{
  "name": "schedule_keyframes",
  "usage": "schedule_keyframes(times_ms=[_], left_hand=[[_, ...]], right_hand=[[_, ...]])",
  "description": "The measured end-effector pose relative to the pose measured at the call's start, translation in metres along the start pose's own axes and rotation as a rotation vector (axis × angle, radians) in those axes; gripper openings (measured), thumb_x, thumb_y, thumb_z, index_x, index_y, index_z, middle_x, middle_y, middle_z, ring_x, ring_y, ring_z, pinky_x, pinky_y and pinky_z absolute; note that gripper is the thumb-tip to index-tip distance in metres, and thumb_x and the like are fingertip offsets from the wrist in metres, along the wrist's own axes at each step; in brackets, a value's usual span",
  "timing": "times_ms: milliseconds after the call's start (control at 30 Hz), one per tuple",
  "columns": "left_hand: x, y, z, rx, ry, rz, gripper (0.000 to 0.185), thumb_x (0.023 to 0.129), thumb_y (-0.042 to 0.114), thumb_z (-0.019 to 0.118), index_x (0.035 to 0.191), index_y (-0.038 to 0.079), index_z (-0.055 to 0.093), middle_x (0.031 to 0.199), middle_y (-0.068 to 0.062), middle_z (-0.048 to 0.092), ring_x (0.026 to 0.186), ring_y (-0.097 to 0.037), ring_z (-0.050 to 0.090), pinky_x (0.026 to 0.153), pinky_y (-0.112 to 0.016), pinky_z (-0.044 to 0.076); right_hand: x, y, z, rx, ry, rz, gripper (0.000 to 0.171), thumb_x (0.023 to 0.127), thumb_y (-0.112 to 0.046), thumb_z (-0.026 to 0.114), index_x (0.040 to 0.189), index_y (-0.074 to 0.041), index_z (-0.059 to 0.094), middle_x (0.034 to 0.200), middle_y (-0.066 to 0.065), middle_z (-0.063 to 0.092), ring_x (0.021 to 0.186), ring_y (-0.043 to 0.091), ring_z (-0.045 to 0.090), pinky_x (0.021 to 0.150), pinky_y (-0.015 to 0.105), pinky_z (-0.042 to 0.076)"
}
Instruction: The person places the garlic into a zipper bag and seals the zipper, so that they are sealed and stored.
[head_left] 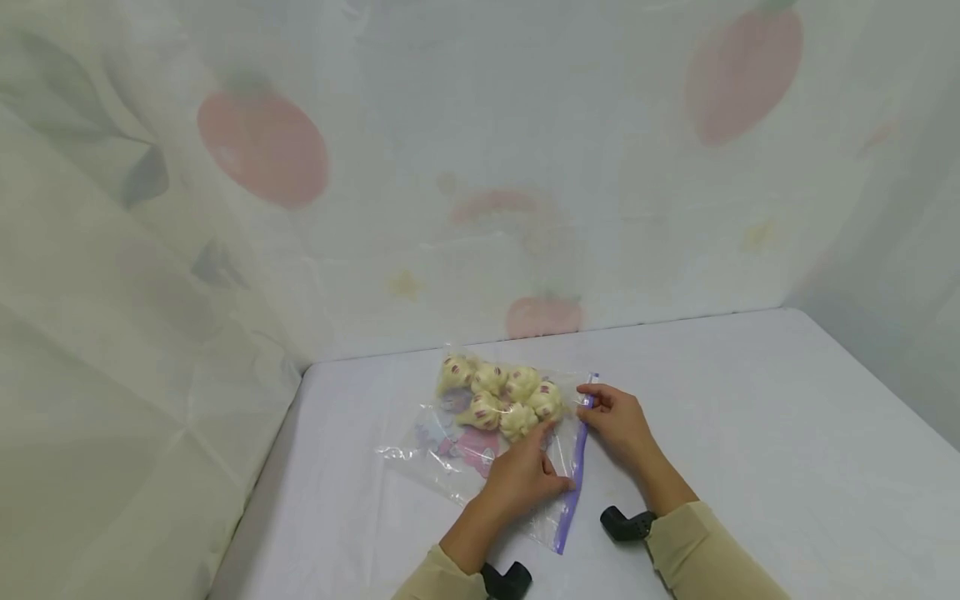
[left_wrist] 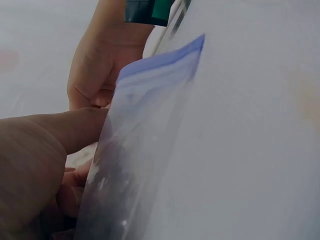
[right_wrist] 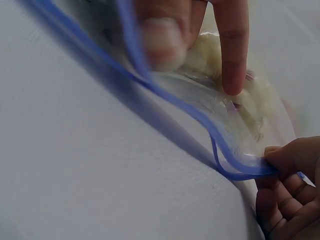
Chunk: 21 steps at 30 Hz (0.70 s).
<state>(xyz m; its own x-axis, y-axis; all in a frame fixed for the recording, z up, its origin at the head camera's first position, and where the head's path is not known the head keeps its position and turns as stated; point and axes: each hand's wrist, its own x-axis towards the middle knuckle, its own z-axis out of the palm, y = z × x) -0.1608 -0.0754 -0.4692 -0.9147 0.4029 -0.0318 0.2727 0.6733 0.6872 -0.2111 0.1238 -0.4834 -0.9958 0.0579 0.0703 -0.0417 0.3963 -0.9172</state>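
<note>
While the clear zip bag (head_left: 491, 433) lay flat on the white surface (head_left: 750, 417), its purple zip strip (head_left: 573, 475) ran along the edge nearest the person, partly parted in the right wrist view. Through the plastic showed a cluster of pale, bulb-shaped pieces with reddish marks (head_left: 501, 393) at the far end and a pink and pale blue printed patch (head_left: 461, 440) below them. The left hand (head_left: 521, 477) rested on the bag, pinching the strip near its middle between thumb and curled fingers. The right hand (head_left: 617, 418) pinched the strip's far end beside the bulbs. Two black wrist mounts (head_left: 628, 523) sat near the sleeves. A pale curtain with red fruit prints (head_left: 262, 148) hung behind the surface.
</note>
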Motion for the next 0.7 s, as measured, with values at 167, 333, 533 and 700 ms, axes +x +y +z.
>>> schedule_keyframes(times_ms=[167, 333, 533, 700], left_hand=[[-0.0005, 0.0021, -0.0003, 0.035, 0.001, 0.01, 0.1, 0.07, 0.035, 0.088, 0.15, 0.012, 0.032, 0.061, 0.02, 0.055, 0.053, 0.002, 0.051, 0.059, -0.025, 0.041], [0.0007, 0.0001, -0.0002, 0.037, -0.009, 0.016, 0.103, 0.071, 0.035, 0.087, 0.152, 0.013, 0.028, 0.062, 0.019, 0.055, 0.053, 0.001, 0.051, 0.059, -0.024, 0.04], [0.0009, -0.004, 0.002, 0.063, -0.015, 0.036, 0.095, 0.074, 0.038, 0.085, 0.152, 0.02, 0.033, 0.063, 0.02, 0.054, 0.055, 0.002, 0.049, 0.059, -0.023, 0.039], [0.001, -0.0015, 0.0015, 0.068, -0.028, 0.063, 0.082, 0.076, 0.037, 0.083, 0.147, 0.021, 0.043, 0.064, 0.019, 0.053, 0.055, 0.003, 0.048, 0.055, -0.021, 0.04]], right_hand=[[0.0006, -0.0006, -0.0016, 0.053, -0.005, 0.019, 0.037, 0.084, -0.006, 0.074, 0.12, -0.003, 0.068, 0.087, 0.009, 0.063, 0.075, 0.013, 0.054, 0.065, 0.019, 0.047], [0.0017, 0.0007, -0.0016, 0.084, -0.011, 0.02, 0.04, 0.085, -0.006, 0.073, 0.123, -0.002, 0.065, 0.089, 0.009, 0.065, 0.074, 0.011, 0.055, 0.065, 0.019, 0.047], [0.0025, 0.0027, -0.0022, 0.18, -0.015, 0.073, 0.053, 0.087, -0.007, 0.072, 0.136, -0.007, 0.05, 0.084, 0.007, 0.067, 0.066, 0.009, 0.055, 0.063, 0.022, 0.048], [0.0037, 0.0037, -0.0054, 0.241, 0.013, 0.113, 0.055, 0.095, -0.016, 0.066, 0.143, -0.009, 0.041, 0.087, 0.007, 0.071, 0.063, 0.012, 0.058, 0.062, 0.024, 0.052]])
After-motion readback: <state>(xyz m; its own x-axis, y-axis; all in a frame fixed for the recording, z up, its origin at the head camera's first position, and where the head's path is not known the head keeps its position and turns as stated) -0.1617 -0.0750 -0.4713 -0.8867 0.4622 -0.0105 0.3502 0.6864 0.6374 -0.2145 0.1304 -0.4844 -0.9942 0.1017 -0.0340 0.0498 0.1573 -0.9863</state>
